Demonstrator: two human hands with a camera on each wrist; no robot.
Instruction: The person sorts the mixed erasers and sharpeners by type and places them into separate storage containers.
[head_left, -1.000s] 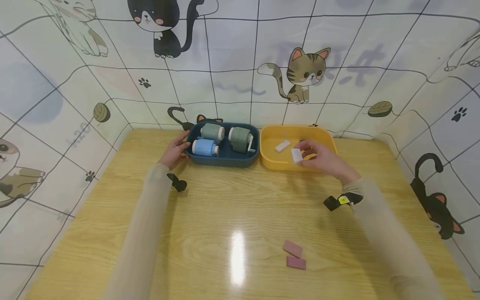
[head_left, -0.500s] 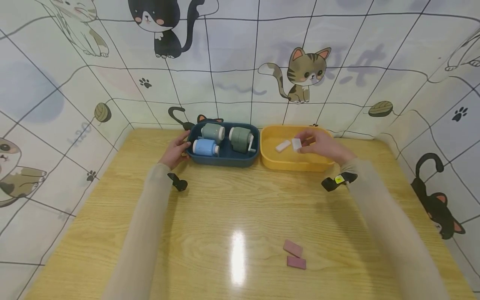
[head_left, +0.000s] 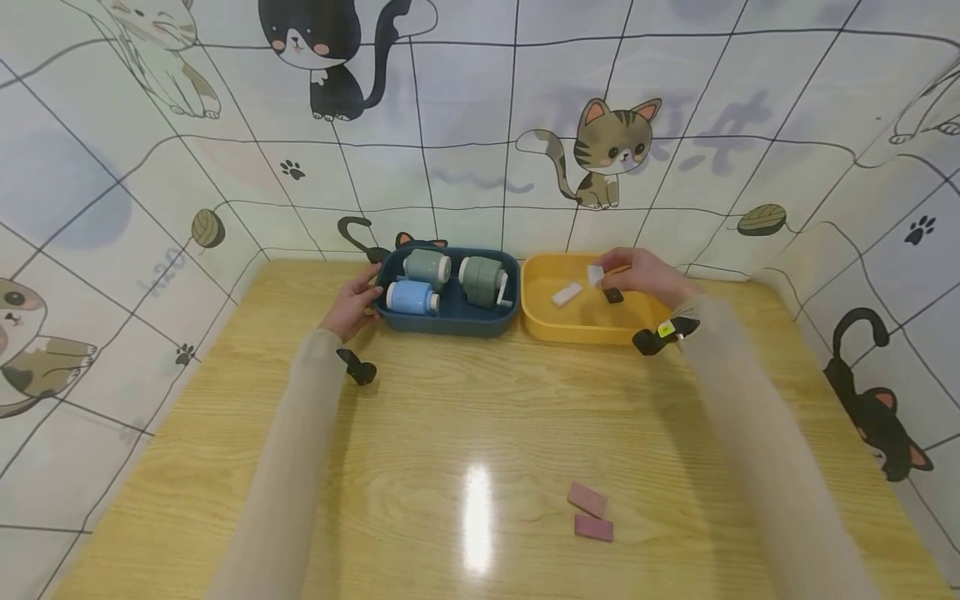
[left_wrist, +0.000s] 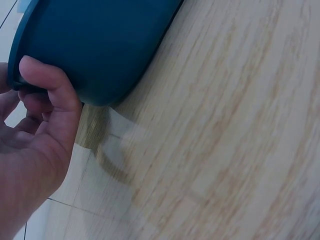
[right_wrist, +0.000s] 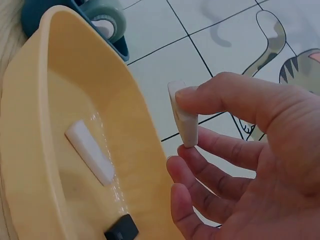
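In the head view my left hand [head_left: 351,304] holds the left end of a dark blue bin [head_left: 450,325]. The left wrist view shows its thumb [left_wrist: 47,75] against the bin's outer wall [left_wrist: 105,55], fingers bent at the rim. My right hand [head_left: 648,275] pinches a white eraser [head_left: 595,276] between thumb and fingers above the back of a yellow bin [head_left: 558,332]. Seen from the right wrist, the eraser [right_wrist: 184,115] is tapered and stands on end. Inside the yellow bin lie another white eraser [right_wrist: 91,154] and a small black block [right_wrist: 122,229].
The blue bin contains a green crank sharpener [head_left: 482,282], a green cylinder-shaped body [head_left: 427,268] and a blue one [head_left: 412,297]. Two flat pink pieces [head_left: 587,499] lie near the table's front. A cat-patterned sheet [head_left: 465,125] stands behind the bins.
My right hand has moved back and up over the yellow bin with the white eraser, uncovering the black block. My left hand stays at the blue bin.
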